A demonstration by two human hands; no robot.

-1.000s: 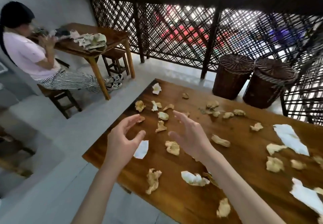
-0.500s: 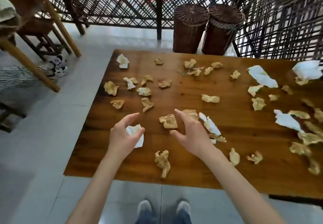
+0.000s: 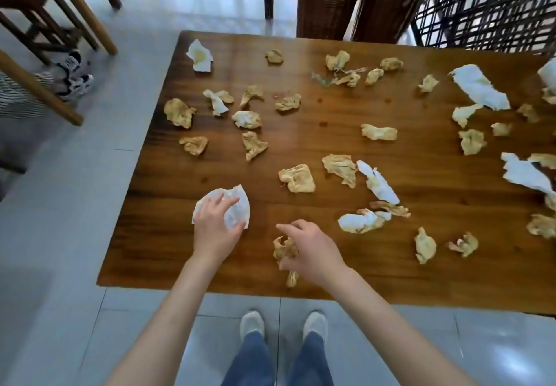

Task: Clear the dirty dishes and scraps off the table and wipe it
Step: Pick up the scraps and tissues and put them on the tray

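Our left hand [image 3: 215, 229] lies on a white tissue [image 3: 233, 209], fingers curling round it, near the front edge of the wooden table [image 3: 346, 115]. Just beside it, our right hand [image 3: 310, 250] pinches a yellowed scrap [image 3: 282, 248], also by that edge. More crumpled scraps [image 3: 296, 178] and tissues lie scattered farther across the table, with two wicker baskets [image 3: 328, 3] behind it.

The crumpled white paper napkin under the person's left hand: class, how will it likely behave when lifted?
The crumpled white paper napkin looks thin and creased, so probably floppy and very light. The left hand lies over it on the wooden table; it should bunch easily, and is unlikely to roll.
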